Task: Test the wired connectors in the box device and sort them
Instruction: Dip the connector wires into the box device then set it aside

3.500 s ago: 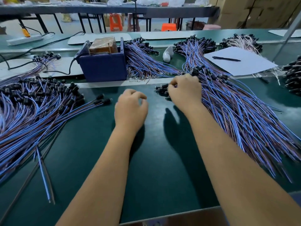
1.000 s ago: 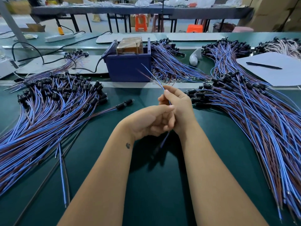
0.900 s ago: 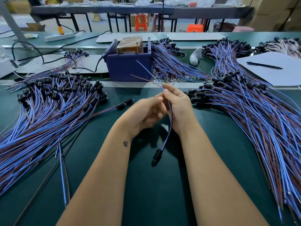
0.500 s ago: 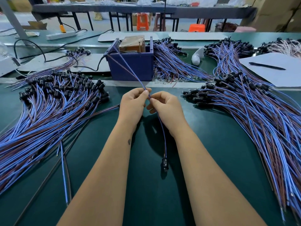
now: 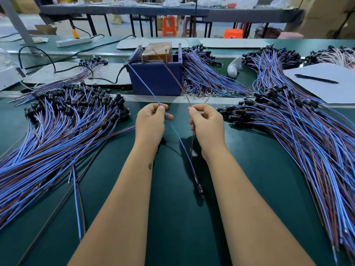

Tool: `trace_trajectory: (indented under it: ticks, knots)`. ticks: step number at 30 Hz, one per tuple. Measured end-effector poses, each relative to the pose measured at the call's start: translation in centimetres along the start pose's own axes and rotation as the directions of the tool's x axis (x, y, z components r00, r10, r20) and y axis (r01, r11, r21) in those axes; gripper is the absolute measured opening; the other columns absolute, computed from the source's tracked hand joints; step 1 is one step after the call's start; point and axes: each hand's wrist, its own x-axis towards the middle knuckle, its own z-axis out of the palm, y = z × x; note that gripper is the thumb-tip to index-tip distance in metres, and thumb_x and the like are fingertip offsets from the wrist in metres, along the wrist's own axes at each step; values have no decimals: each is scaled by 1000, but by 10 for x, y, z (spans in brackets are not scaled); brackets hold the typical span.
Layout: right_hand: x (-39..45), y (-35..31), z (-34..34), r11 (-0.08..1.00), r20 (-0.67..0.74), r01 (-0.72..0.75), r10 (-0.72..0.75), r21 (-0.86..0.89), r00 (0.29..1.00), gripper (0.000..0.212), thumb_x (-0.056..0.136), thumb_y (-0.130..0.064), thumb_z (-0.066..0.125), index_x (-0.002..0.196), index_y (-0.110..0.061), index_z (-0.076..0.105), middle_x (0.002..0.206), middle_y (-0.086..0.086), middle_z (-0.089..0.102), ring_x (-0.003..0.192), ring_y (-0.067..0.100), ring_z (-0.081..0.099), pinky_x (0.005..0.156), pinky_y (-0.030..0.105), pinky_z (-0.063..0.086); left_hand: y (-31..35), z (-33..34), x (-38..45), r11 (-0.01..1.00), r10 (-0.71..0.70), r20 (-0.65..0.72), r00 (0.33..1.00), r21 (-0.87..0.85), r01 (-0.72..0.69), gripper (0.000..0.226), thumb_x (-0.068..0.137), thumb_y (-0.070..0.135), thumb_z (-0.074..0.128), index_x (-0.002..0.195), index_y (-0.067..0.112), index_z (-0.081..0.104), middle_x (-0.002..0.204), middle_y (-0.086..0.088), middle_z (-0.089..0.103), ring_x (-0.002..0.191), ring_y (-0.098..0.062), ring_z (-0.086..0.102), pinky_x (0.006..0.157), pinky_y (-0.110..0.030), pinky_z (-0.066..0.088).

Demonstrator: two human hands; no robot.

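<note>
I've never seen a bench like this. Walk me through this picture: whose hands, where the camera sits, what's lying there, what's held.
There is no machine: a person's bare hands, filmed by a head-worn camera looking down. The left hand pinches a thin blue wire; the right hand pinches its thin brown wire. Both wires run up to the dark blue plastic box device and join below at a small black connector. On the green table lie two large heaps of similar blue-and-brown wired connectors, left and right, plus white paper with a black pen.

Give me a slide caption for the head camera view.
Left hand pinches the blue wire, right hand the brown wire, both leading to the blue box.
</note>
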Motion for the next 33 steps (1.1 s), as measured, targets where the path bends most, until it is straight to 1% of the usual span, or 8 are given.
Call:
trace_trajectory:
  ticks: [2, 6, 11, 17, 19, 22, 27, 33]
  knots:
    - [1, 1, -1, 1000, -12, -2, 2, 12, 1000, 12, 95, -20, 60, 85, -23, 64, 65, -3, 57, 56, 4, 52, 64, 25, 45, -2, -6, 3, 999, 2, -59, 998, 44, 1, 22, 99, 21, 46, 88, 27, 65, 55, 16, 63, 45, -4, 41, 48, -19, 37]
    - [1, 2, -1, 1000, -22, 7, -7, -2, 1000, 8, 96, -19, 59, 92, -17, 66, 65, -1, 58, 52, -3, 50, 62, 16, 42, -3, -14, 7, 1000, 8, -115, 993, 23, -6, 23, 98, 17, 46, 90, 23, 67, 47, 17, 56, 45, 7, 48, 47, -5, 36]
    - [1, 1, 0, 1000, -12, -17, 17, -6, 1000, 12, 96, -17, 57, 86, -19, 64, 64, 0, 59, 52, 1, 49, 64, 25, 42, -4, -16, 7, 998, 15, -146, 989, 70, -5, 25, 97, 18, 47, 98, 21, 71, 57, 12, 54, 42, 5, 44, 44, -8, 35]
    - [1, 1, 0, 999, -6, -37, 37, -7, 999, 15, 96, -16, 57, 84, -21, 64, 62, -1, 61, 56, 7, 51, 67, 30, 46, -5, -17, 8, 994, 33, -174, 984, 106, -14, 26, 98, 21, 47, 104, 21, 72, 62, 11, 56, 42, 5, 46, 53, -23, 35]
    - [1, 0, 0, 999, -4, -37, 37, -8, 999, 16, 96, -15, 56, 83, -22, 63, 63, -1, 61, 55, 7, 50, 67, 30, 46, -6, -18, 9, 994, 39, -186, 982, 107, -19, 26, 99, 22, 47, 104, 22, 72, 62, 11, 55, 41, 4, 45, 52, -21, 37]
    - [0, 0, -1, 999, -2, -36, 36, -4, 999, 16, 97, -15, 56, 83, -22, 63, 62, -2, 61, 54, 6, 50, 66, 29, 46, -7, -19, 11, 996, 37, -197, 980, 93, -19, 25, 99, 21, 47, 103, 22, 71, 60, 12, 54, 39, 2, 40, 45, -12, 35]
    - [0, 0, 0, 999, 3, -37, 37, -1, 999, 17, 97, -16, 56, 83, -23, 62, 63, -2, 61, 55, 6, 50, 64, 28, 46, -7, -23, 12, 998, 12, -213, 977, 56, 0, 23, 100, 20, 46, 97, 24, 69, 44, 20, 51, 37, 1, 38, 41, -10, 33]
    - [2, 2, 2, 999, 12, -24, 24, -23, 1000, 15, 97, -17, 55, 86, -24, 62, 66, -2, 62, 58, 6, 52, 66, 28, 46, -7, -25, 13, 999, -5, -227, 974, 48, 17, 23, 101, 20, 47, 100, 23, 69, 60, 12, 52, 38, 1, 39, 42, -12, 34]
